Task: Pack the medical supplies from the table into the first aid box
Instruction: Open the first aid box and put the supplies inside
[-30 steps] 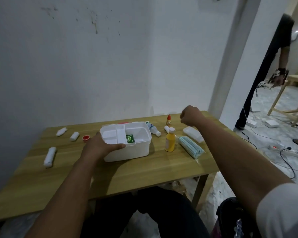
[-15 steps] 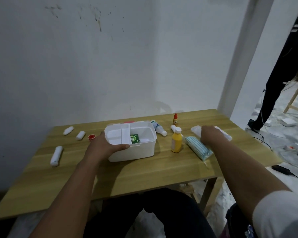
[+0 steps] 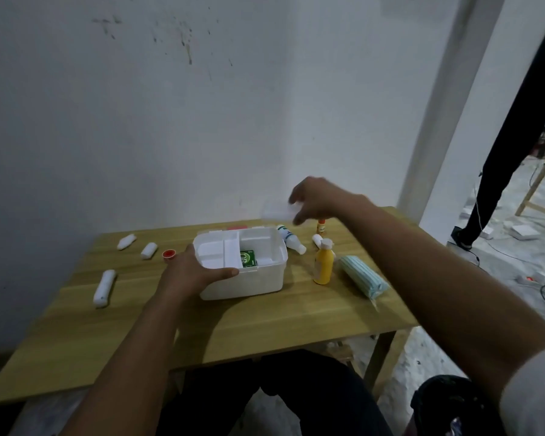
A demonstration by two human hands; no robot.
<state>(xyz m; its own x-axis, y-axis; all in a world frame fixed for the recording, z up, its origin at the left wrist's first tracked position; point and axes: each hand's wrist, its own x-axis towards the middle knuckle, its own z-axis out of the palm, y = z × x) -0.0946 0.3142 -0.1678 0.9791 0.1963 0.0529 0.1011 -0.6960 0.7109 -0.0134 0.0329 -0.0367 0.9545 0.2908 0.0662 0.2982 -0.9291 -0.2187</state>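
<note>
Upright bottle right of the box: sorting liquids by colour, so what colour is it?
Yellow bottle with a white cap, seen in the head view.

First aid box [image 3: 243, 278]: white, open-topped, mid-desk; a white divided tray sits in its left half; my left grip [image 3: 191, 273] holds its near-left rim.
Green packet [image 3: 248, 258]: lies inside the box, right of the tray.
White pack [image 3: 277, 211]: flat, blurred, pinched in my right grip [image 3: 315, 199] above the box's far-right corner.
Yellow bottle [image 3: 323, 265]: upright, white cap, just right of the box.
Mask pack [image 3: 362, 276]: pale blue stack, lying right of the yellow bottle.
White bottle [image 3: 291, 240]: on its side behind the box's right corner.
Small orange bottle [image 3: 321, 227]: upright, far side.
White rolls [image 3: 104, 287]: three, lying left of the box.
Red cap [image 3: 169, 254]: just left of the box.
</note>
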